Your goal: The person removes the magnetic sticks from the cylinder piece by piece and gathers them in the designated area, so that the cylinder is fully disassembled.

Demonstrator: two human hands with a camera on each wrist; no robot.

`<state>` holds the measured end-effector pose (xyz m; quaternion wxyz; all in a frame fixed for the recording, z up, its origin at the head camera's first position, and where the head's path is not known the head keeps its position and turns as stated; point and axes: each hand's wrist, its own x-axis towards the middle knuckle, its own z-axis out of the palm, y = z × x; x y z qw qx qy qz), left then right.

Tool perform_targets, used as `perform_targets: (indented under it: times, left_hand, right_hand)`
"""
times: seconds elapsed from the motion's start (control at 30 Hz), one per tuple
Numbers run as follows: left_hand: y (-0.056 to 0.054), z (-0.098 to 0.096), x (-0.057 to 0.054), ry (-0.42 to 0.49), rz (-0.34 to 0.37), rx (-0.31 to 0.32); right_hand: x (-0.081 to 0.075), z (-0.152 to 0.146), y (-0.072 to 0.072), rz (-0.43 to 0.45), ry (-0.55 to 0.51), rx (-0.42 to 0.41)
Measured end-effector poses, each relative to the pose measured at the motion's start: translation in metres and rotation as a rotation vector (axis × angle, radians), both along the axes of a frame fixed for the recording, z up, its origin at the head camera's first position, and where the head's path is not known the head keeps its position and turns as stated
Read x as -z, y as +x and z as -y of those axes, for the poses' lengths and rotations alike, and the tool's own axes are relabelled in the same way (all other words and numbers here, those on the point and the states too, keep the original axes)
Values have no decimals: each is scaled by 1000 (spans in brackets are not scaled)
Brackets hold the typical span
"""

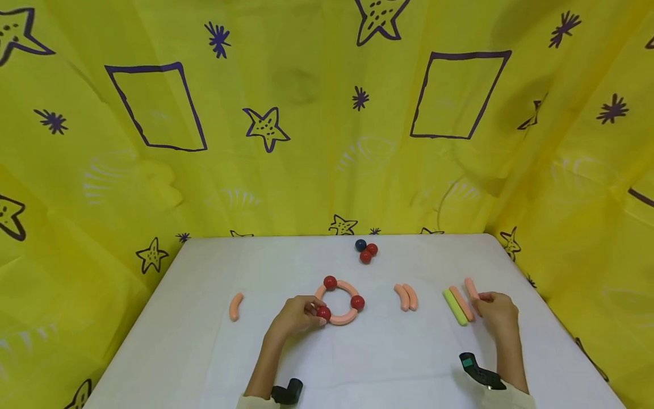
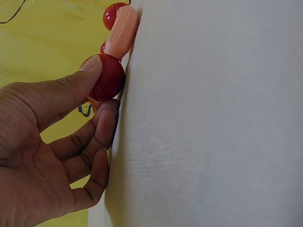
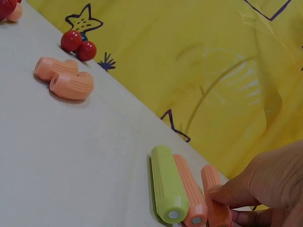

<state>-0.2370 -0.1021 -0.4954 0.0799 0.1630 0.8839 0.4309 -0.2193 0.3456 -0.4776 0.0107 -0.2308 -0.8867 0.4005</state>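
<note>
A ring of curved orange rods [image 1: 343, 320] joined by red balls [image 1: 357, 303] lies mid-table. My left hand [image 1: 301, 314] pinches the ring's near-left red ball [image 2: 110, 78] between thumb and fingers, its lower fingers resting by the tabletop. On the right, my right hand [image 1: 497, 311] pinches a straight orange rod [image 1: 471, 288] between thumb and fingers. Beside that rod lie a second straight orange rod [image 3: 189, 189] and a straight green rod [image 3: 168, 184], side by side, with a round metal spot on each near end.
Two curved orange rods [image 1: 406, 297] lie together between the ring and the straight rods. Another curved orange rod [image 1: 235, 307] sits alone at the left. Two red balls [image 1: 365, 257] and a dark blue ball [image 1: 360, 245] cluster near the table's back edge, before a yellow curtain [image 1: 306, 170].
</note>
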Motion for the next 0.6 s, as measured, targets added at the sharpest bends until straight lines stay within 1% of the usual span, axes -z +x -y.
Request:
perform_targets:
  times: [0.13, 0.3, 0.43, 0.6]
  left_hand:
    - [0, 0, -1, -1, 15, -7]
    - [-1, -1, -1, -8, 17, -8]
    - [0, -1, 0, -14, 35, -14]
    - [1, -1, -1, -13, 46, -22]
  right_hand:
    - [2, -1, -2, 6, 10, -7]
    - [2, -2, -1, 12, 30, -35]
    - [3, -1, 0, 32, 17, -41]
    - [5, 0, 1, 30, 16, -42]
